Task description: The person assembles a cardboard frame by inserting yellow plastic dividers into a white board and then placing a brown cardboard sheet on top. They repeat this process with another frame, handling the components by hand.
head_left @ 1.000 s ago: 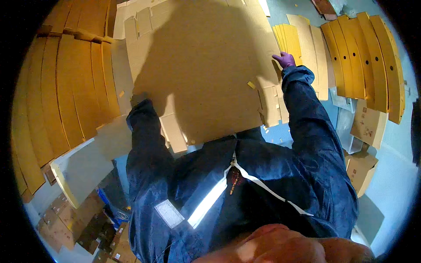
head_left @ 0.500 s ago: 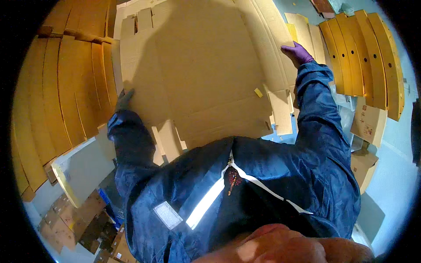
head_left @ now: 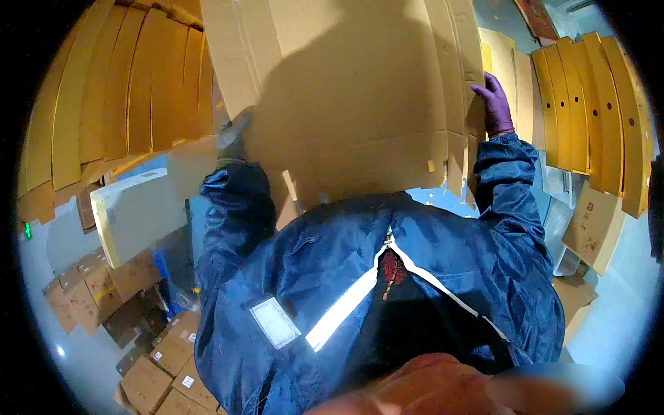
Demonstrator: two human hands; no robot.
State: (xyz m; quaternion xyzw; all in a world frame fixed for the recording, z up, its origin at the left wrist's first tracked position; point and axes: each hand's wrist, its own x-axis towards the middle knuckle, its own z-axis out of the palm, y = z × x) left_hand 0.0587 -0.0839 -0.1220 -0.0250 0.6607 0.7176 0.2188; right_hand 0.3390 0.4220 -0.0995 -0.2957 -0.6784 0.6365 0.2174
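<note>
Sheet (head_left: pixel 360 90), left hand (head_left: pixel 234 135) and right hand (head_left: pixel 496 111) have shifted rightward in view. The sheet is just before the jacket (head_left: pixel 235 304), a hand at each side edge — likely to balance its width; whether either grips, I cannot tell. Yellow panels (head_left: pixel 573 121) stand beyond, right.

Both arms (head_left: pixel 238 207) reach forward, left grip (head_left: pixel 234 134) and right grip (head_left: pixel 494 105) well apart.

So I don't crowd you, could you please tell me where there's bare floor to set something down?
Bare floor shows right of the lettered carton, and in a lower left strip beside the boxes. It's crowded ahead, filled by the cardboard sheet, and upper left, by brown panels.
</note>
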